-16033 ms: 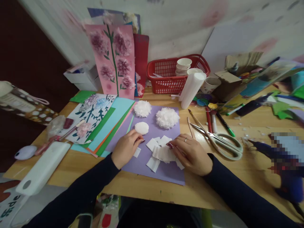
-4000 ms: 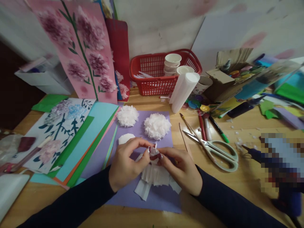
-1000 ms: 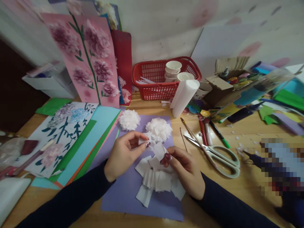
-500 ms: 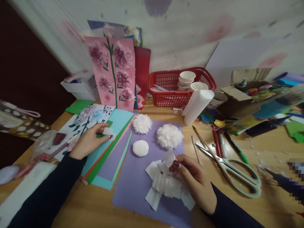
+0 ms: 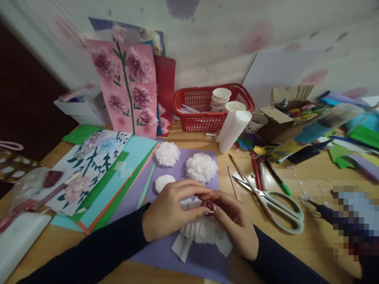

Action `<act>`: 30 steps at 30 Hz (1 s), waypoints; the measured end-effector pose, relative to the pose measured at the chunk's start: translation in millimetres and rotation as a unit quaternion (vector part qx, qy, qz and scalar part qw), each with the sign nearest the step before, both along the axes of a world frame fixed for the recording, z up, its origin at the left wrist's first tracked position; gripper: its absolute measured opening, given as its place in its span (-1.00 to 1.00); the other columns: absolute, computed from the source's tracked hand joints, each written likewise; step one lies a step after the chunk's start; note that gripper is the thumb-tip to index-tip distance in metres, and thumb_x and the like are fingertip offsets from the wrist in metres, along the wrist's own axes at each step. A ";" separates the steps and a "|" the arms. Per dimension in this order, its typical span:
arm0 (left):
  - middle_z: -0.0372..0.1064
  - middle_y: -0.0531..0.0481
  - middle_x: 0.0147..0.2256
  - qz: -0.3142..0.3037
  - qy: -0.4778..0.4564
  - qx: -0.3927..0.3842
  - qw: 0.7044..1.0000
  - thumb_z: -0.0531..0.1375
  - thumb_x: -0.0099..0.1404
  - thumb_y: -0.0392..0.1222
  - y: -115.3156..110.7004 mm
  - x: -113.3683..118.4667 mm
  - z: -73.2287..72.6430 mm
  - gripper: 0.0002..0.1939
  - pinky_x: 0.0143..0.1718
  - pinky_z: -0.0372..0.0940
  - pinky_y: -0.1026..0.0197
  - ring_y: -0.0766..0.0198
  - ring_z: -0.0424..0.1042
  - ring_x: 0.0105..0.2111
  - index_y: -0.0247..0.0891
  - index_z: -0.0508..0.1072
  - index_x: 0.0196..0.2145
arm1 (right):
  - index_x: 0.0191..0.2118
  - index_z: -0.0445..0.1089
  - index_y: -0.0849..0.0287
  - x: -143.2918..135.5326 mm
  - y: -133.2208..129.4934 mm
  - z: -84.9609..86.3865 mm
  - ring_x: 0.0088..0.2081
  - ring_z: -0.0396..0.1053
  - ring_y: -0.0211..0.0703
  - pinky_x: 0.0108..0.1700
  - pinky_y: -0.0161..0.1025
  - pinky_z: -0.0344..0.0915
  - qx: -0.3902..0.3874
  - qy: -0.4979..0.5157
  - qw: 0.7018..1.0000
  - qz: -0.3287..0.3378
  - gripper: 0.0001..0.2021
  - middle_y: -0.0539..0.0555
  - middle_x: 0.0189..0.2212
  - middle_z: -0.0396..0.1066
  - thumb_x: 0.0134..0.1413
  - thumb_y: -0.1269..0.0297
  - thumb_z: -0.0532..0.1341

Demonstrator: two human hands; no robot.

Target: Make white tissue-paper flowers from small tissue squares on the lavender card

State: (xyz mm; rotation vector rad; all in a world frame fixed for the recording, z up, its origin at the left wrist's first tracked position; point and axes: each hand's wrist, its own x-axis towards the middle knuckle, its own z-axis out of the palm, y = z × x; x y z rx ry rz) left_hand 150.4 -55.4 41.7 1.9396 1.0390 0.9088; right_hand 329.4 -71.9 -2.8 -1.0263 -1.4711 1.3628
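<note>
My left hand (image 5: 170, 209) and my right hand (image 5: 237, 225) meet over a purple sheet (image 5: 160, 252). Their bent fingertips close together on a small piece of white tissue paper, which the fingers mostly hide. Just beneath them lies a loose, pleated bunch of white paper strips (image 5: 197, 232), partly covered by the hands. Two fluffy white paper flowers, a smaller one (image 5: 167, 154) and a larger one (image 5: 201, 167), rest farther up the sheet. A plain white round pad (image 5: 164, 183) sits beside my left hand.
Coloured sheets (image 5: 100, 197) fan out on the left, under a painted flower picture (image 5: 89, 157). Scissors (image 5: 278, 205), brushes and a pen (image 5: 278, 177) lie to the right. Behind stand a white paper roll (image 5: 233, 132), a red basket (image 5: 198, 122) and a pink flower picture (image 5: 127, 86).
My left hand has left the coloured sheets and moved right to meet my right hand. A thin whitish piece lies on the sheets where it was. The view has shifted slightly right.
</note>
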 end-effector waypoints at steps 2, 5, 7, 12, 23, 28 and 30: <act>0.54 -0.06 -0.25 0.022 -0.040 -0.060 0.997 0.31 0.10 -0.33 0.7 3.6 -5.8 -0.78 -0.14 0.40 0.25 0.24 0.51 -0.24 -0.30 0.54 -0.23 | -0.22 0.42 0.15 1.7 -0.3 0.7 -0.28 0.39 -0.16 -0.23 -0.27 0.31 0.014 0.016 1.000 0.011 -0.85 0.09 -0.32 0.44 0.19 0.22 0.16; 0.56 -0.06 -0.28 0.067 -0.096 -0.180 0.977 0.25 0.13 -0.36 2.3 2.6 -13.3 -0.80 -0.19 0.43 0.29 0.27 0.54 -0.28 -0.32 0.52 -0.23 | -0.18 0.41 0.13 2.5 0.5 2.3 -0.32 0.38 -0.20 -0.24 -0.28 0.31 0.022 0.025 0.999 0.021 -0.85 0.06 -0.36 0.43 0.21 0.26 0.14; 0.56 -0.06 -0.30 0.080 -0.123 -0.233 0.961 0.25 0.12 -0.35 4.1 1.4 -17.3 -0.81 -0.21 0.44 0.30 0.28 0.55 -0.30 -0.32 0.51 -0.25 | -0.17 0.40 0.13 1.9 1.4 2.8 -0.33 0.38 -0.20 -0.25 -0.28 0.31 0.020 0.024 0.999 0.021 -0.86 0.06 -0.37 0.43 0.21 0.28 0.14; 0.52 0.01 -0.37 0.118 -0.142 -0.226 0.956 0.28 0.09 -0.33 9.5 -1.5 -19.3 -0.79 -0.30 0.42 0.37 0.34 0.52 -0.37 -0.30 0.51 -0.26 | -0.18 0.36 0.14 1.0 1.9 1.7 -0.33 0.35 -0.20 -0.27 -0.27 0.29 0.013 0.010 1.000 0.003 -0.87 0.06 -0.36 0.41 0.20 0.26 0.14; 0.34 0.14 -0.50 0.014 -0.081 -0.215 0.973 0.32 0.02 -0.40 10.5 -5.8 -10.6 -0.60 -0.33 0.34 0.35 0.42 0.36 -0.47 -0.29 0.43 -0.14 | -0.36 0.35 0.19 1.9 3.7 4.4 -0.43 0.31 -0.23 -0.37 -0.29 0.25 0.039 -0.049 0.997 0.033 -0.86 0.02 -0.49 0.36 0.18 0.26 0.14; 0.30 0.16 -0.50 -0.051 -0.078 -0.267 0.959 0.31 0.06 -0.35 9.2 -6.8 -11.8 -0.61 -0.34 0.29 0.37 0.44 0.33 -0.47 -0.26 0.39 -0.13 | -0.44 0.31 0.21 0.5 4.8 11.2 -0.52 0.27 -0.28 -0.43 -0.32 0.23 0.041 -0.044 0.995 0.078 -0.82 0.00 -0.56 0.33 0.18 0.30 0.12; 0.30 0.17 -0.50 -0.064 -0.078 -0.284 0.954 0.32 0.06 -0.33 8.5 -6.6 -12.2 -0.60 -0.33 0.28 0.36 0.44 0.33 -0.46 -0.26 0.36 -0.11 | -0.45 0.31 0.22 0.0 5.1 13.4 -0.53 0.27 -0.28 -0.44 -0.31 0.23 0.041 -0.051 0.994 0.090 -0.82 0.00 -0.58 0.32 0.17 0.31 0.11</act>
